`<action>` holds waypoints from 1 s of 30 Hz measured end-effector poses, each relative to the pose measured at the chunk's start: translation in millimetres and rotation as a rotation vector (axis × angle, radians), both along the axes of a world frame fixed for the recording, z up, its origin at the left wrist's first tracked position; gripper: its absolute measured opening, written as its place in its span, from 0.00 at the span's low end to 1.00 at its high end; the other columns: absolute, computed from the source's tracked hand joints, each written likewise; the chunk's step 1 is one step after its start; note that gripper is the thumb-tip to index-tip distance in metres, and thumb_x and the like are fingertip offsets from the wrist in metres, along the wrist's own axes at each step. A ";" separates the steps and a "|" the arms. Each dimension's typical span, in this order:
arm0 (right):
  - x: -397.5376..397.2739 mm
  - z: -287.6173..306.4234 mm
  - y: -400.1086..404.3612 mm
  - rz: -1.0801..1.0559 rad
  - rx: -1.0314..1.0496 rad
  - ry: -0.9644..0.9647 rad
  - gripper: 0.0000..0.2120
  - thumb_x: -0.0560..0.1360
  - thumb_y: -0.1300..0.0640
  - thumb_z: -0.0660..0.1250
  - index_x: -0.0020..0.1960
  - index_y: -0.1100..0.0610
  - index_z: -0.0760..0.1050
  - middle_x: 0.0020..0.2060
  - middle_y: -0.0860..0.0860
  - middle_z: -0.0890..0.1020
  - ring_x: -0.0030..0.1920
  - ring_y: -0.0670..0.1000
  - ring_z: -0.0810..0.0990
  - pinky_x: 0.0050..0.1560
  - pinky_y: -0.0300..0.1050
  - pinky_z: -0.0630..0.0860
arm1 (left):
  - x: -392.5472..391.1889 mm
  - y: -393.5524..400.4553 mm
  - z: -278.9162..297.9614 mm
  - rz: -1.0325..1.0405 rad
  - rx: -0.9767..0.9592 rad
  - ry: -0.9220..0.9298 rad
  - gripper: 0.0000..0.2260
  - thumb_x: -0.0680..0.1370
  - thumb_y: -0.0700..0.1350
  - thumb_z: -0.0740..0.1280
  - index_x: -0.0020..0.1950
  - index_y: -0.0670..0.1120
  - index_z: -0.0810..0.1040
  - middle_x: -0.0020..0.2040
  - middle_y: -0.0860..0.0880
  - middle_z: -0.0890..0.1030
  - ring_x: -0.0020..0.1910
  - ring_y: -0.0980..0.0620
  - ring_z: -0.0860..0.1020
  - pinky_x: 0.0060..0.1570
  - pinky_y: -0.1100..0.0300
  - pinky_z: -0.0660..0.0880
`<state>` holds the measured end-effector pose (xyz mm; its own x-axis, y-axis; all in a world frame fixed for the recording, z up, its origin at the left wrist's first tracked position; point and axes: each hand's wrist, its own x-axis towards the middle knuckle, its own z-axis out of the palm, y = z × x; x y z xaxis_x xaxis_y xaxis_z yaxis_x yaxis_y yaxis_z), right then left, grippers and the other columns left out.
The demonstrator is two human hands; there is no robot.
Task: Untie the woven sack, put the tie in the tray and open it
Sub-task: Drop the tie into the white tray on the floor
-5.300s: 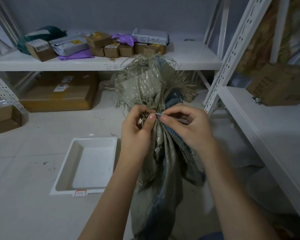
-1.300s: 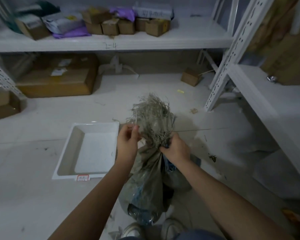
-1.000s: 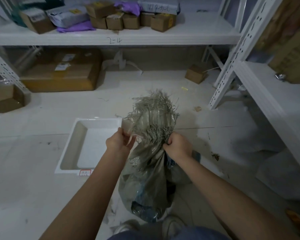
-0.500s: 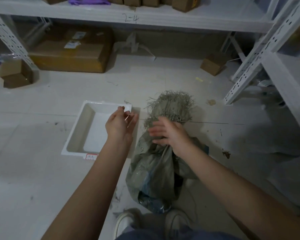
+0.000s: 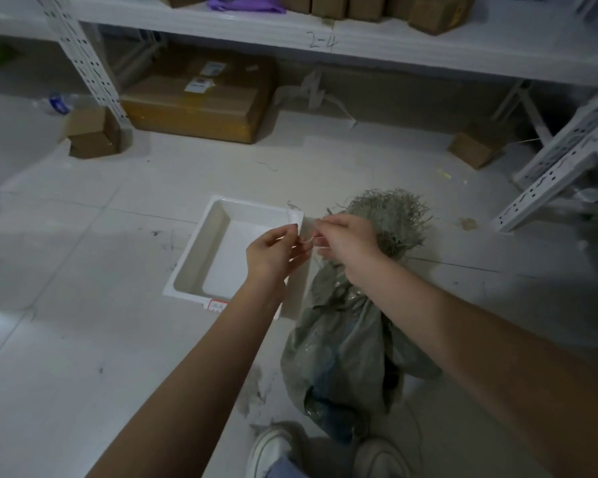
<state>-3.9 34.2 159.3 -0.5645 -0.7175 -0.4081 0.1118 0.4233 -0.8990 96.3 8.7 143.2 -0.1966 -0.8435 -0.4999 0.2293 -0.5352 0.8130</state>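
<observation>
Left hand [image 5: 273,257]: thumb and forefinger pinched on one end of a thin, pale tie [image 5: 306,240], remaining fingers loosely spread below. Right hand [image 5: 347,244]: fingertips closed narrowly on the other end of the same tie, palm turned down. Tie short and slightly bowed between the two pinches, held in the air in the gap between the hands, above the right-hand rim of the tray [image 5: 201,257]. Not in the tray; contact with the sack not discernible.

Woven sack [image 5: 346,346]: grey-green, standing on the floor directly under and behind the right hand, just right of the tray. Neck gathered and narrow below the right wrist; frayed top [image 5: 394,219] fanned out beyond the right knuckles. Whether the mouth is parted cannot be told, as the right hand covers it. Body of sack crumpled, a bluish item showing through near its base.

Tray: white, rectangular, shallow, flat on the floor tiles, small red-edged label [image 5: 216,306] on its near rim. Left forearm crossing its near right corner.

Two pale shoes [image 5: 273,450] at the bottom edge, touching or just beside the sack's base.

Surroundings: white metal shelving [image 5: 359,46] across the rear, marked "2-4", with small cartons on top; large cardboard box [image 5: 201,105] beneath it; smaller boxes [image 5: 92,136] on the floor left and right; loose fibres and scuff marks on the tiles.
</observation>
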 end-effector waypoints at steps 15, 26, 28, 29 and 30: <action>66.0 -116.9 -102.3 0.225 0.242 0.161 0.09 0.74 0.63 0.62 0.44 0.65 0.81 0.43 0.62 0.84 0.47 0.63 0.83 0.51 0.58 0.81 | 47.6 -84.7 -105.7 -0.102 -0.052 -0.584 0.11 0.76 0.36 0.61 0.34 0.45 0.74 0.39 0.41 0.78 0.32 0.49 0.76 0.46 0.51 0.79; 84.2 -220.6 -134.2 0.317 0.407 0.150 0.02 0.71 0.68 0.65 0.42 0.65 0.76 0.42 0.58 0.82 0.42 0.57 0.81 0.45 0.46 0.80 | 67.8 -128.6 -214.2 -0.321 -0.033 -0.950 0.06 0.71 0.35 0.63 0.42 0.41 0.78 0.46 0.36 0.83 0.47 0.37 0.82 0.51 0.44 0.80; 85.8 -227.1 -135.3 0.415 0.451 0.232 0.10 0.72 0.69 0.64 0.34 0.60 0.67 0.39 0.56 0.75 0.41 0.55 0.75 0.42 0.41 0.71 | 71.9 -132.2 -221.8 -0.408 -0.067 -1.068 0.08 0.70 0.33 0.61 0.33 0.43 0.72 0.40 0.37 0.82 0.46 0.38 0.83 0.48 0.46 0.81; 86.1 -228.4 -133.2 0.466 0.471 0.267 0.11 0.73 0.68 0.63 0.33 0.60 0.66 0.37 0.55 0.73 0.42 0.56 0.74 0.42 0.41 0.69 | 73.6 -133.3 -223.7 -0.447 -0.075 -1.112 0.09 0.69 0.32 0.61 0.31 0.43 0.70 0.38 0.36 0.80 0.46 0.37 0.83 0.47 0.46 0.82; 86.4 -228.9 -130.4 0.517 0.482 0.294 0.10 0.74 0.67 0.61 0.35 0.61 0.67 0.36 0.55 0.72 0.44 0.57 0.74 0.43 0.42 0.68 | 75.6 -133.9 -226.0 -0.489 -0.087 -1.159 0.09 0.69 0.32 0.60 0.30 0.42 0.68 0.39 0.34 0.81 0.46 0.36 0.83 0.45 0.48 0.82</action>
